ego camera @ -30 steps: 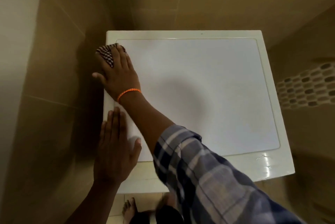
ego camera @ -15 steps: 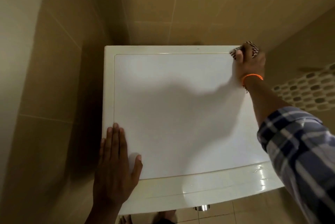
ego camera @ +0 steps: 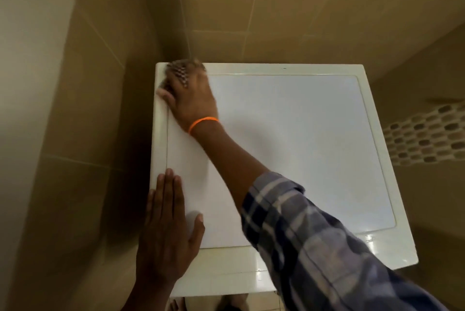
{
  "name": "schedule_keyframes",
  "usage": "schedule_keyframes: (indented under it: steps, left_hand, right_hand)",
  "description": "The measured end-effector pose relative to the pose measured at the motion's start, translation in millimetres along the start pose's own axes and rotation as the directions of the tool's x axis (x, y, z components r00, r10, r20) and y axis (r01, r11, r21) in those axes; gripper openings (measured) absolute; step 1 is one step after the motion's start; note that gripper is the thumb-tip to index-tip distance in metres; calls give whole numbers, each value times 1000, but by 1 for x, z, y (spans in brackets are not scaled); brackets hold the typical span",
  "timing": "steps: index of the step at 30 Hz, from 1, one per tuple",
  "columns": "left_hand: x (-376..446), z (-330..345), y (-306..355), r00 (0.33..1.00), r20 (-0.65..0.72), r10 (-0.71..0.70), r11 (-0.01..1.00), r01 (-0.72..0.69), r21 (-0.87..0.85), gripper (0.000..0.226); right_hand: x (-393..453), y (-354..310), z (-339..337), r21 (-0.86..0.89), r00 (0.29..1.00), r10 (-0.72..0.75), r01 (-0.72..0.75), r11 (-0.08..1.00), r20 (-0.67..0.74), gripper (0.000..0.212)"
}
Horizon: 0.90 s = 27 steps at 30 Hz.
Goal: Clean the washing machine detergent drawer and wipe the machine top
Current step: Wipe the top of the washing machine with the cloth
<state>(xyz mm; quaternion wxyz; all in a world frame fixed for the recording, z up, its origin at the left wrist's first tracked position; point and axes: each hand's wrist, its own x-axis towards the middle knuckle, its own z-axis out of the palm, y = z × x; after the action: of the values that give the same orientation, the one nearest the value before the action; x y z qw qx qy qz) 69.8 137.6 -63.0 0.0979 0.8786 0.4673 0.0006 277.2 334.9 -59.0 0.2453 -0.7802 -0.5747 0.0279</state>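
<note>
The checked cloth (ego camera: pixel 185 71) is sitting at the far left corner of the machine top (ego camera: pixel 289 147), pressed flat under my right hand (ego camera: pixel 191 99), fingers together. The unwiped white panel is stretching away rightward along the far edge, so I'm judging the next stroke belongs there, while my left hand (ego camera: pixel 166 232) is bracing, spread flat, on the near left corner

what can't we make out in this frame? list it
- Cloth, head view: motion-blurred and mostly under the right hand; its size and fold are unclear.
- Detergent drawer: not visible; the machine top hides the front from above.
- Top's near edge: partly covered by the plaid sleeve and left hand.
- Feet: cut off by the bottom edge.
</note>
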Motion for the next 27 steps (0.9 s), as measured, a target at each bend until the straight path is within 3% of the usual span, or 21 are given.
schedule_keyframes:
  steps: [2, 6, 12, 18, 21, 23, 25, 27]
  left_hand:
    - [1, 0, -1, 1000, -8, -6, 1000, 6, 5, 87]
    - [-2, 1, 1, 1000, -24, 0, 1000, 1, 19, 86]
    - [-6, 0, 2, 998, -61, 3, 1000, -4, -5, 84]
    - [-11, -6, 3, 966, -259, 20, 983, -66, -172, 73]
    - [-12, -8, 2, 945, -327, 6, 959, -98, -267, 72]
    - [-18, -12, 1, 948, -318, 13, 947, -113, -299, 74]
    - [-23, -15, 0, 954, -299, 33, 945, -127, -302, 74]
    - [-28, -16, 0, 953, -288, 95, 937, -183, -298, 72]
  right_hand:
    - [6, -19, 10, -46, 991, -69, 74, 996, 111, 60]
    - [7, -12, 8, -51, 978, -96, 107, 993, 186, 58]
    - [-60, -12, -6, -27, 970, -214, 218, 976, 116, 55]
    - [-153, -15, -25, 57, 920, -366, 362, 931, 137, 46]
    - [-199, -22, -35, 127, 925, -326, 306, 944, 195, 57]
    - [-234, -33, -47, 227, 935, -235, 176, 958, 266, 68]
    - [-265, -42, -59, 329, 943, -152, 48, 943, 297, 70]
    - [-289, -48, -68, 328, 955, -137, 44, 944, 264, 66]
